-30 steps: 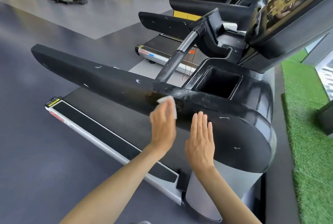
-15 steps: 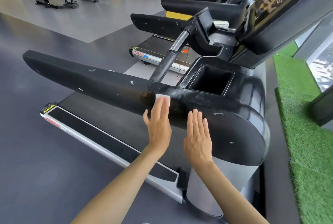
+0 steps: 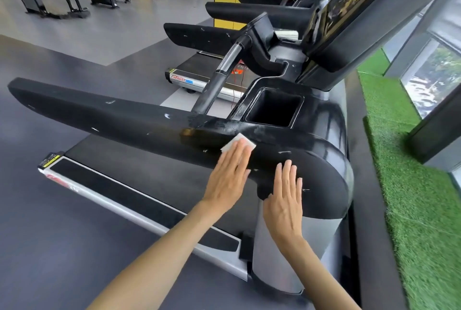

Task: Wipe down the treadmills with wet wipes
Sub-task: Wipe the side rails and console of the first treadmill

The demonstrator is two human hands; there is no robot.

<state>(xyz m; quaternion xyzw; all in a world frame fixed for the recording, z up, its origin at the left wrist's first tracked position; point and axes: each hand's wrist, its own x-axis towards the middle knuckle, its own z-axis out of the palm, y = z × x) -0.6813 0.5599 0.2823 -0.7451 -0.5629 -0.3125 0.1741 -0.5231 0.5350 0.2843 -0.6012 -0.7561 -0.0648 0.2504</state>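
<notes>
Lying under flat fingers (image 3: pixel 238 157) of the left hand (image 3: pixel 228 177), the wet wipe (image 3: pixel 240 143) was pressed on the treadmill arm (image 3: pixel 104 116), much of it bare leftward. The right hand (image 3: pixel 284 201) was laid flat alongside; the wipe had been shifted rightward.

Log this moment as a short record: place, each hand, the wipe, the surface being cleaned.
place: gym, row of treadmills
left hand: flat, straight fingers press the wet wipe onto the treadmill arm
right hand: flat against the arm's rounded end, holding nothing
surface: black, white scuffs, streaky beside the cup recess
</notes>
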